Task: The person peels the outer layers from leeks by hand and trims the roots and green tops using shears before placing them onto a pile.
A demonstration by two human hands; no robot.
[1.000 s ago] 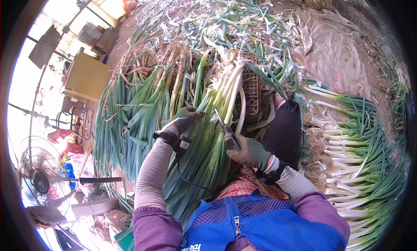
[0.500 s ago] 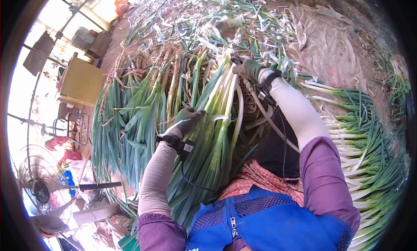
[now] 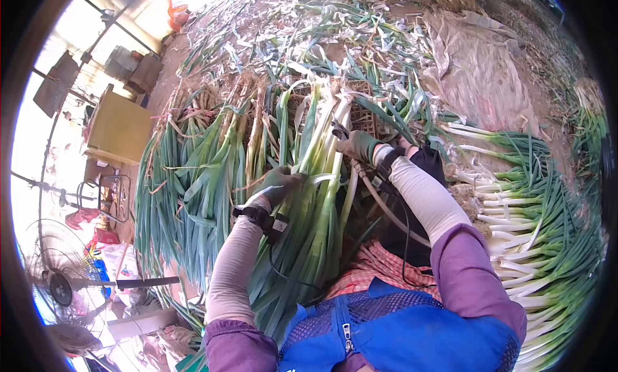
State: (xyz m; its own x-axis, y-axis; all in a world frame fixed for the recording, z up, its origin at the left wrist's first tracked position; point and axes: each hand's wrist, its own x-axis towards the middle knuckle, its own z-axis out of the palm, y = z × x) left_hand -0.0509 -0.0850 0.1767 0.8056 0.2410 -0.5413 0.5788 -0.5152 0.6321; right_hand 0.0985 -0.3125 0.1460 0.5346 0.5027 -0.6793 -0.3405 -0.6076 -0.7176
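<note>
Green onions point(image 3: 324, 154) are worked on in front of the body: root ends pointed away, leaves trailed back toward the lap. Cleaning of the white stems looks to be the step in hand, judging by the tool point(image 3: 338, 130) held over them and the peelings about.

Left hand point(image 3: 283, 184), gloved: fingers closed on the leaf part of the green onions, apparently as an anchor. Right hand point(image 3: 358, 146), also gloved: fingers wrapped around the tool, its front end by the pale stems. Contact between tool and stems can't be confirmed. A hose point(image 3: 390, 211) is run back from the tool toward the lap.

Next move would seem to call for the stems to be kept steady by the left hand and the tool to be lined up along them, clear of the left fingers.

Around: a crate point(image 3: 365, 122) is partly covered by the stems. A leafy pile point(image 3: 187, 185) with roots on is stacked to the left; a pale-stemmed row point(image 3: 515, 220) is laid out on the right. Floor beyond is littered with peelings point(image 3: 290, 40); a sack cloth point(image 3: 479, 72) is spread at far right.

In the way: loose leaves overlapping the stems, the hose by the right forearm, and a thin cable point(image 3: 283, 271) looped over the leaves, which could be snagged.
</note>
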